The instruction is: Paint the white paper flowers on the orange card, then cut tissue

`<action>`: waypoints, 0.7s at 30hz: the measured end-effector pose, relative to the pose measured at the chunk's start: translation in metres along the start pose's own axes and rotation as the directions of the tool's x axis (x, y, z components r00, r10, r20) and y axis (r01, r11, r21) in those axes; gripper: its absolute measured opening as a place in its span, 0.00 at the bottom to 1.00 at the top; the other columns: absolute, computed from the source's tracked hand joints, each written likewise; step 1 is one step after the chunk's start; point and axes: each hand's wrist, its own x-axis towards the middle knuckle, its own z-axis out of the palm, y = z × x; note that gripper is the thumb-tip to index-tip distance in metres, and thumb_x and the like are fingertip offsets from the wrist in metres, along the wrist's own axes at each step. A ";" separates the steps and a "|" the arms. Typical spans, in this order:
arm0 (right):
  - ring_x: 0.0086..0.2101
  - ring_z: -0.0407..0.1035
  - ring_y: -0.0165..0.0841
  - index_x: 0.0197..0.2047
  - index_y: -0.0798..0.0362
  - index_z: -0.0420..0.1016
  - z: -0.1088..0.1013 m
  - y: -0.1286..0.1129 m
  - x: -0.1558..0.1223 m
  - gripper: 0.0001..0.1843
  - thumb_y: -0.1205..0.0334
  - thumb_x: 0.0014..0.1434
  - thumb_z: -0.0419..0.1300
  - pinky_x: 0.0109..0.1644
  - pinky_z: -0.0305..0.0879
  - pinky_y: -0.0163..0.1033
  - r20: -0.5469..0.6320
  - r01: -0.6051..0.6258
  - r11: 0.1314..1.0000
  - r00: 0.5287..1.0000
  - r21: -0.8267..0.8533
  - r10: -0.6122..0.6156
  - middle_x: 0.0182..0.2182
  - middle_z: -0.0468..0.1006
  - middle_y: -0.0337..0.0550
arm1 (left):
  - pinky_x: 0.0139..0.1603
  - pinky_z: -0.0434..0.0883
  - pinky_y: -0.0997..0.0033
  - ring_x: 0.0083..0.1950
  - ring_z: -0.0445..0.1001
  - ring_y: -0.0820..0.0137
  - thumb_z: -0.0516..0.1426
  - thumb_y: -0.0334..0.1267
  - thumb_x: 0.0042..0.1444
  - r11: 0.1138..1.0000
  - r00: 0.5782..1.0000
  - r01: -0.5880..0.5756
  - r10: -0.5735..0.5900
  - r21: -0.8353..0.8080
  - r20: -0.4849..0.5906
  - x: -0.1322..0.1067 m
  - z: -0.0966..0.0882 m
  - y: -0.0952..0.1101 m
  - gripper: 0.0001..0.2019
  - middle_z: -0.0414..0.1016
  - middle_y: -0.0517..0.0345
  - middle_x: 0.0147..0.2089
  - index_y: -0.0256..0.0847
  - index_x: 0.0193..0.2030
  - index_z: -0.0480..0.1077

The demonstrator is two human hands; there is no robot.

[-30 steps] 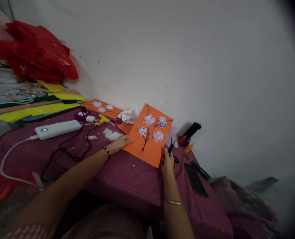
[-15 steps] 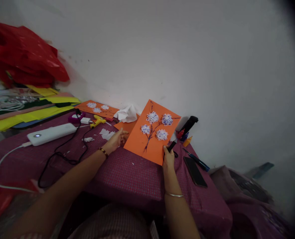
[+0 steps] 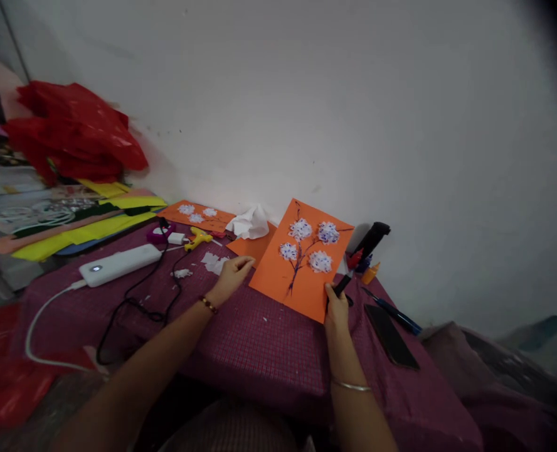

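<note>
- Your right hand (image 3: 337, 307) pinches the card (image 3: 303, 263) by its lower right edge, above the table (image 3: 259, 351) toward its back edge
- Your left hand (image 3: 234, 276)'s bunched, looks empty
- I'd grip bare edges, not the flowers (image 3: 320, 261)

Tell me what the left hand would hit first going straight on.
Most likely the left edge of the flowered orange card, held by the right hand. Depth is unclear: the left hand might pass behind it, over the orange sheet.
</note>
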 end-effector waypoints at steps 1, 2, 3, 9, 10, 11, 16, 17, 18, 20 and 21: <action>0.27 0.74 0.31 0.38 0.53 0.74 0.000 0.000 0.000 0.13 0.57 0.53 0.69 0.33 0.73 0.36 -0.003 0.000 1.000 1.000 0.002 0.000 0.28 0.78 0.34 | 0.35 0.65 0.73 0.34 0.70 0.68 0.60 0.40 0.48 0.999 1.000 -0.022 0.022 0.024 -0.020 0.000 -0.001 0.001 0.07 0.76 0.58 0.31 0.39 0.31 0.76; 0.27 0.74 0.31 0.38 0.53 0.74 0.000 0.000 0.000 0.13 0.57 0.53 0.69 0.33 0.73 0.36 -0.006 -0.002 1.000 1.000 -0.002 0.002 0.28 0.78 0.35 | 0.36 0.65 0.73 0.35 0.70 0.67 0.60 0.39 0.48 0.998 0.998 -0.037 0.038 0.043 -0.039 0.001 -0.002 0.002 0.07 0.76 0.58 0.32 0.39 0.31 0.76; 0.28 0.74 0.30 0.39 0.54 0.74 0.000 0.000 0.000 0.12 0.57 0.55 0.67 0.33 0.73 0.37 -0.009 -0.006 1.000 1.000 -0.014 0.006 0.29 0.78 0.36 | 0.37 0.65 0.72 0.35 0.70 0.67 0.60 0.39 0.48 0.997 0.997 -0.047 0.050 0.060 -0.058 0.001 -0.002 0.003 0.06 0.76 0.58 0.31 0.39 0.30 0.75; 0.30 0.72 0.28 0.44 0.57 0.73 -0.001 -0.001 0.000 0.10 0.59 0.65 0.60 0.32 0.72 0.36 -0.050 0.006 0.991 0.999 -0.131 -0.013 0.36 0.76 0.40 | 0.27 0.56 0.73 0.25 0.60 0.72 0.57 0.41 0.53 0.989 0.989 -0.067 0.084 0.133 -0.125 0.005 -0.006 0.003 0.10 0.63 0.65 0.22 0.41 0.24 0.65; 0.27 0.70 0.26 0.42 0.58 0.73 -0.001 -0.002 -0.001 0.09 0.59 0.64 0.60 0.29 0.70 0.33 -0.060 0.020 0.990 0.998 -0.136 -0.028 0.33 0.76 0.38 | 0.26 0.54 0.73 0.24 0.57 0.73 0.55 0.42 0.55 0.987 0.988 -0.072 0.091 0.147 -0.127 0.005 -0.007 0.004 0.13 0.60 0.65 0.21 0.42 0.22 0.62; 0.23 0.67 0.24 0.40 0.58 0.73 -0.001 -0.004 -0.003 0.09 0.59 0.64 0.61 0.25 0.66 0.30 -0.072 0.035 0.990 0.996 -0.135 -0.045 0.30 0.75 0.36 | 0.25 0.53 0.72 0.23 0.55 0.73 0.53 0.44 0.58 0.984 0.987 -0.076 0.097 0.162 -0.126 0.004 -0.008 0.004 0.16 0.56 0.66 0.20 0.43 0.21 0.59; 0.12 0.52 0.20 0.30 0.54 0.69 0.002 -0.015 -0.008 0.16 0.51 0.52 0.67 0.13 0.48 0.29 -0.103 0.098 0.992 0.989 -0.076 -0.106 0.18 0.70 0.29 | 0.26 0.48 0.69 0.23 0.49 0.71 0.49 0.46 0.63 0.953 0.987 -0.134 0.153 0.271 -0.052 -0.005 -0.012 0.008 0.21 0.50 0.65 0.19 0.44 0.19 0.51; 0.12 0.52 0.21 0.29 0.53 0.69 0.003 -0.017 -0.010 0.17 0.50 0.49 0.68 0.13 0.48 0.29 -0.091 0.104 0.992 0.990 -0.065 -0.110 0.16 0.68 0.28 | 0.27 0.49 0.69 0.24 0.50 0.71 0.51 0.46 0.61 0.942 0.986 -0.158 0.169 0.296 -0.012 -0.008 -0.011 0.009 0.21 0.51 0.64 0.19 0.44 0.18 0.52; 0.11 0.52 0.21 0.28 0.53 0.69 0.005 -0.018 -0.011 0.18 0.49 0.48 0.68 0.13 0.48 0.29 -0.074 0.107 0.993 0.991 -0.057 -0.111 0.14 0.65 0.27 | 0.28 0.49 0.69 0.24 0.51 0.71 0.54 0.45 0.59 0.931 0.983 -0.182 0.182 0.317 0.032 -0.011 -0.010 0.010 0.20 0.53 0.64 0.20 0.44 0.18 0.54; 0.11 0.51 0.21 0.29 0.52 0.70 0.009 -0.020 -0.016 0.19 0.48 0.45 0.69 0.13 0.47 0.29 -0.029 0.108 0.993 0.994 -0.045 -0.109 0.12 0.61 0.24 | 0.30 0.51 0.69 0.26 0.53 0.70 0.57 0.43 0.55 0.910 0.974 -0.223 0.198 0.350 0.108 -0.017 -0.005 0.011 0.17 0.57 0.62 0.21 0.43 0.19 0.59; 0.11 0.50 0.21 0.29 0.52 0.70 0.012 -0.020 -0.019 0.19 0.48 0.44 0.70 0.12 0.46 0.29 -0.004 0.105 0.994 0.994 -0.041 -0.105 0.11 0.59 0.24 | 0.30 0.52 0.69 0.26 0.54 0.69 0.58 0.42 0.55 0.900 0.970 -0.238 0.202 0.365 0.134 -0.019 -0.003 0.012 0.16 0.57 0.62 0.22 0.43 0.20 0.60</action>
